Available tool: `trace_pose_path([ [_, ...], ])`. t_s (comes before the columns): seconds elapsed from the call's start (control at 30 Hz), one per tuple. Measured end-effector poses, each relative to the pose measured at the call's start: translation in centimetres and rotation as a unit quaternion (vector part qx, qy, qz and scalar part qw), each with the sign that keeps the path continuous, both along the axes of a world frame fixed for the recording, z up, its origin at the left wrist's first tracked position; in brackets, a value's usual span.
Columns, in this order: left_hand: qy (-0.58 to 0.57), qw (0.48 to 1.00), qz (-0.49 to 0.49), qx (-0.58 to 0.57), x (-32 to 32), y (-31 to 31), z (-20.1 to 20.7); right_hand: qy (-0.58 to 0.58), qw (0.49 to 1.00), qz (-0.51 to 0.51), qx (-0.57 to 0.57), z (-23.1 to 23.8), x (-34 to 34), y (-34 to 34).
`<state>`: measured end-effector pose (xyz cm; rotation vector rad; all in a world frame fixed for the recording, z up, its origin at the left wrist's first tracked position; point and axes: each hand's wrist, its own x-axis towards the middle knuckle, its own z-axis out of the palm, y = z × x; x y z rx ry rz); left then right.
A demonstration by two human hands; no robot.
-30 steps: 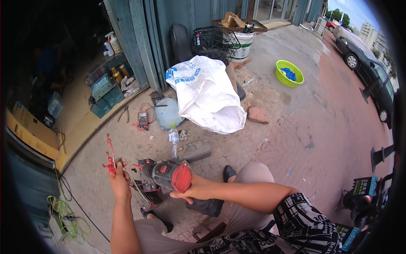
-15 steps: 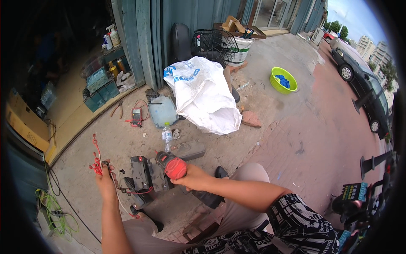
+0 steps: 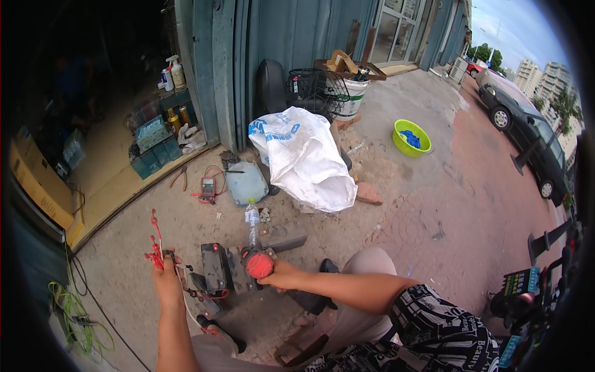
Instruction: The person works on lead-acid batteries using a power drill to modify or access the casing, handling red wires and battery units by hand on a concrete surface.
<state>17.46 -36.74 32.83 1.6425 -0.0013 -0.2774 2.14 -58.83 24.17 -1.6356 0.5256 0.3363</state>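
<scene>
My right hand (image 3: 276, 276) is wrapped round a red and black cordless drill (image 3: 258, 265), held over a row of dark block-shaped batteries (image 3: 214, 268). Its nose points away from me and down, and the tip is hard to make out. In my left hand (image 3: 167, 279) is a bundle of wires with red terminal covers (image 3: 157, 256), closed in the fingers left of the batteries. A pale wire hangs from that hand toward my shoe. Red and dark leads run over the nearest batteries. One more battery (image 3: 285, 235) lies apart behind the row.
A plastic bottle (image 3: 252, 226) stands just behind the drill. Farther back lie a multimeter (image 3: 207, 189), pliers (image 3: 179, 178), a bluish container (image 3: 245, 183), a white sack (image 3: 310, 161) and a brick (image 3: 369, 193). A green basin (image 3: 411, 139) sits to the right.
The view has tilted up, so the scene sits lower in the picture. The drill's nose has swung downward over the batteries. My left hand still holds the wires.
</scene>
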Motion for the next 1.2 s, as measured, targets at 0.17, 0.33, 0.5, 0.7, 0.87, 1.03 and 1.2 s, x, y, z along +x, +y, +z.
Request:
trace_pose_path([
  [0.17, 0.01, 0.999, 0.037, -0.007, 0.2, 1.1, -0.2, 0.04, 0.999, 0.032, -0.009, -0.8, 0.8, 0.3],
  [0.33, 0.003, 0.998, 0.066, -0.018, 2.0, 2.3, 0.6, 0.038, 0.999, -0.029, -0.017, 0.8, 2.3, -1.3],
  [0.5, 0.004, 0.996, 0.088, -0.016, 2.0, 4.4, 0.7, 0.036, 0.997, -0.05, -0.052, 0.0, 2.8, -2.0],
  [0.7, 0.02, 0.997, 0.07, -0.011, 1.4, 4.9, 0.6, 0.011, 0.993, -0.116, 0.009, -0.4, 3.0, -3.1],
  [0.87, 0.026, 0.998, 0.049, -0.016, 0.8, 3.4, 0.9, -0.036, 0.986, -0.153, 0.051, -0.6, 4.2, -3.2],
  [1.03, 0.026, 0.999, 0.028, -0.023, 0.9, 1.9, 0.8, -0.092, 0.971, -0.211, 0.071, -2.1, 5.6, -2.3],
  [1.2, 0.018, 1.0, 0.023, -0.009, 1.1, 1.3, 0.6, -0.083, 0.968, -0.232, 0.046, -2.4, 7.1, -1.3],
])
